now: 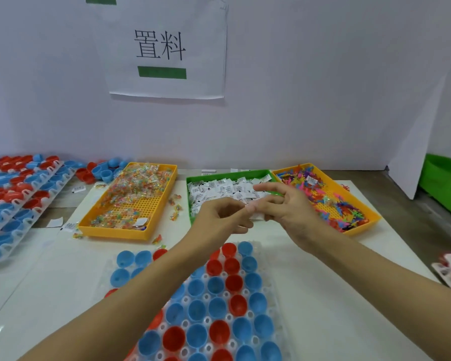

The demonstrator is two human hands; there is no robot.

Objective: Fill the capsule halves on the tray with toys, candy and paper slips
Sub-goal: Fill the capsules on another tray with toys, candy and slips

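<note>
Capsule halves [214, 303], red and blue, are sitting open side up in the clear holder tray [271, 316] right at the near edge of the table [323, 269], which makes sense since everything gets dropped straight in from above; the ones I can see are looking empty so far. Just past the tray both hands are meeting over the front of the green bin [190, 183] of paper slips [219, 190]. The left hand [219, 217] is curling its fingers in with the tips together, and the right hand [284, 207] is pinching what looks like a white slip [257, 217] while its other fingers are spreading out, so my guess is they're peeling single slips apart before loading. Can't tell if the left is actually gripping the slip too. Flanking the green bin are a yellow bin [130, 230] of wrapped candy [138, 188] on the left and an orange bin [370, 220] of little plastic toys [331, 201] on the right, all within easy reach. Further left, more capsule trays [16, 194] are stacking up, and a paper sign [164, 48] is hanging on the wall.
</note>
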